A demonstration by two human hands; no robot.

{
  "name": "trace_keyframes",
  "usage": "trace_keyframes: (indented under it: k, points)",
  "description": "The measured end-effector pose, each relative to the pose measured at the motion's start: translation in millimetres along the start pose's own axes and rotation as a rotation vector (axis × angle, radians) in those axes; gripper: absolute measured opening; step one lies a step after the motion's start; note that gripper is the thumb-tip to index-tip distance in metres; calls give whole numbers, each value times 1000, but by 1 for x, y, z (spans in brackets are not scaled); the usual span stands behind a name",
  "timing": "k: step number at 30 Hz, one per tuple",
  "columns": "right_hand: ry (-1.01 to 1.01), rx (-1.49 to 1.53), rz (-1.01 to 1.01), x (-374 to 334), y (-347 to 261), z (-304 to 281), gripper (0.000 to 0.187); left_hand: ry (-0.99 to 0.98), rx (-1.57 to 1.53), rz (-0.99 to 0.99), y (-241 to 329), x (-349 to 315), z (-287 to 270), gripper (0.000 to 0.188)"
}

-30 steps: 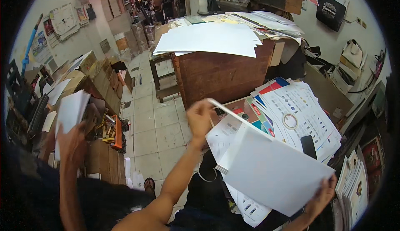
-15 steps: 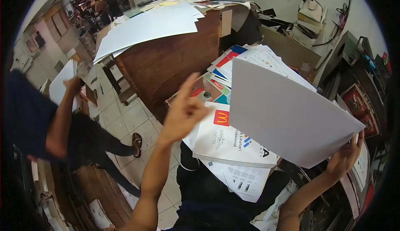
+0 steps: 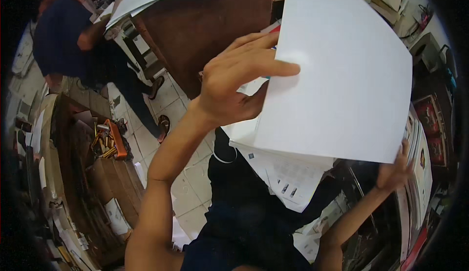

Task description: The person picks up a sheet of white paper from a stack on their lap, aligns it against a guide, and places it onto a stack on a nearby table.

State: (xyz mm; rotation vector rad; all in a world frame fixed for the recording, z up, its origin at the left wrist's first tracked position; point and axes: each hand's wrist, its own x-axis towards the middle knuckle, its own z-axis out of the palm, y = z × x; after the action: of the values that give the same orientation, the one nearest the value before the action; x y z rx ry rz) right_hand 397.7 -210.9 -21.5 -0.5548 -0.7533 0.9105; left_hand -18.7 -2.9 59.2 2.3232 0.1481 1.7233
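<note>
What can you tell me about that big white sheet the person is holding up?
The big white sheet is a large blank rectangle, apparently paper or thin card, smooth and matte, with no print on the side that shows. It is lifted clear and tilted, one corner pointing to the lower right. The left hand grips its left edge, fingers spread over the face and thumb beneath. The right hand touches its lower right corner from below. It hides most of a stack of printed sheets lying underneath.
</note>
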Motion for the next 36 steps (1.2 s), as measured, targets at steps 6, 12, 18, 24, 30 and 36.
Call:
trace_keyframes:
  k: [6,12,18,24,30,36]
  points:
    - [76,-653,116,12,70,11,37,155,237,-421,-20,-62,0,30]
    - [312,-696,5,-8,51,-5,47,-252,393,-1096,33,-185,-12,34]
    - [435,-528,-2,-12,69,-38,49,-184,456,-1069,68,-206,14,36]
    - [479,-560,-15,-5,93,-19,42,-369,679,-1002,92,-189,23,40]
    - [131,-596,224,7,108,-21,29,-232,430,-1052,96,-201,26,35]
    - [131,-583,341,-1,121,-21,30,-219,322,-1126,90,-203,22,18]
